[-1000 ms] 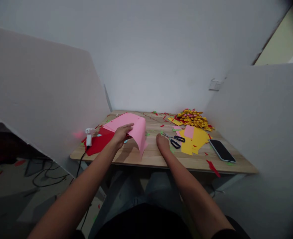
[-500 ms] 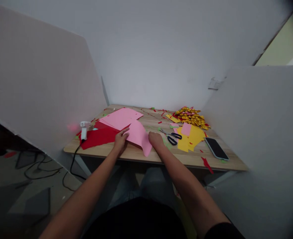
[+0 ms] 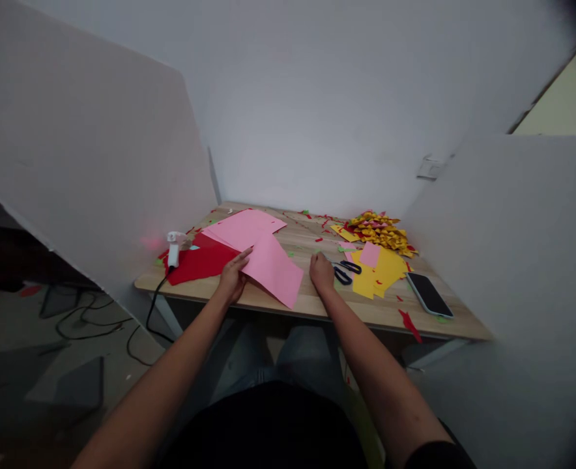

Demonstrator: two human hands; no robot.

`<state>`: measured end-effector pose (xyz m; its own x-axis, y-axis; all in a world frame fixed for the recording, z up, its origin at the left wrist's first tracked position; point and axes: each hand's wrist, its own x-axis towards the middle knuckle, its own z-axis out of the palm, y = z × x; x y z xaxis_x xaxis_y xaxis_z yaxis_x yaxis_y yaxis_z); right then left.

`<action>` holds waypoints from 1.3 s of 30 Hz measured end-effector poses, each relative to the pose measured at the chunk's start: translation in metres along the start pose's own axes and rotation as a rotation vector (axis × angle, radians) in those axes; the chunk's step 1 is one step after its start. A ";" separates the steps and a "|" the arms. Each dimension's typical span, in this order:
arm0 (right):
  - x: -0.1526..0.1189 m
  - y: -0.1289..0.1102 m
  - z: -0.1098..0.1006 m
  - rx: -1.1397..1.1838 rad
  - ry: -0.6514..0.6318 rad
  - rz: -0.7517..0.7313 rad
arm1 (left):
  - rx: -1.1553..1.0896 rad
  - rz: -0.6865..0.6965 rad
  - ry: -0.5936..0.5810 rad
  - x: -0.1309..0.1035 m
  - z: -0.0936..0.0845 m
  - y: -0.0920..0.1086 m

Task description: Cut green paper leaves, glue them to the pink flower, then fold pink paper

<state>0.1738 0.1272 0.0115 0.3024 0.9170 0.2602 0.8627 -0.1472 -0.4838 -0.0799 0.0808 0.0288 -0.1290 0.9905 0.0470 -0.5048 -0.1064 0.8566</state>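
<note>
Left hand: the left hand [image 3: 232, 277] lies flat, fingers spread, pressing on the near left edge of the pink sheet [image 3: 274, 269]; its grip pinches nothing.
Right hand: the right hand [image 3: 322, 272] rests knuckles-up on the surface [image 3: 312, 303], just beside the sheet's right corner; fingers curled under, and I cannot tell whether they pinch anything.
Pink sheet: lies flat near the front edge of the surface, between the two hands, turned like a diamond; its long axis runs from the far left to the near right corner.
Key relation: the sheet sits directly right of the left hand and touches it; the right hand is close to it but apart, so the left hand is nearer.
Behind the sheet: a stack of pink paper [image 3: 244, 227] overlapping a red sheet [image 3: 197, 262].
Left end: a white glue gun [image 3: 173, 251] with a black cord hanging off the edge.
Right of the right hand: black-handled scissors [image 3: 345, 271], almost touching it, then yellow paper [image 3: 380, 271], a heap of folded yellow pieces [image 3: 378, 229] and a phone [image 3: 429, 294].
Scattered: small red and green scraps.
</note>
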 end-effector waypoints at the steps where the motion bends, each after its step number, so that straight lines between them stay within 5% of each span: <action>1: 0.000 0.002 -0.001 0.042 0.012 0.009 | 0.016 -0.005 -0.029 -0.003 0.000 0.005; 7: 0.008 0.013 -0.013 0.330 0.109 0.045 | 0.229 0.040 -0.259 -0.023 0.024 0.058; 10: 0.009 0.007 -0.027 0.491 0.127 0.042 | 0.774 0.438 -0.453 -0.034 0.057 0.094; 13: 0.002 -0.009 -0.055 0.651 0.053 0.004 | 1.032 0.744 -0.376 -0.036 0.094 0.117; 15: -0.006 -0.021 -0.080 0.773 -0.051 -0.063 | 1.144 0.850 -0.335 -0.028 0.114 0.120; 17: -0.015 -0.030 -0.103 1.086 -0.289 -0.159 | 1.243 0.867 -0.300 -0.015 0.129 0.112; 21: -0.025 -0.029 -0.120 1.084 -0.450 -0.141 | 1.425 0.680 -0.377 0.015 0.145 0.071; 25: -0.016 -0.002 -0.087 0.744 -0.362 -0.080 | 1.568 0.433 -0.537 0.028 0.132 0.022; 31: -0.007 0.038 -0.040 0.484 -0.271 -0.101 | 1.648 0.396 -0.922 0.004 0.063 -0.019; 36: -0.038 0.035 -0.042 0.151 -0.061 -0.498 | 1.594 0.406 -0.708 -0.016 0.038 -0.039; 39: -0.062 0.032 -0.044 0.078 -0.106 -0.772 | 1.543 0.394 -0.597 -0.018 0.040 -0.043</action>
<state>0.2005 0.0497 0.0164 -0.4155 0.7799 0.4680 0.7807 0.5698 -0.2564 -0.0218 0.0706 0.0115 0.4621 0.8572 0.2273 0.7604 -0.5149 0.3958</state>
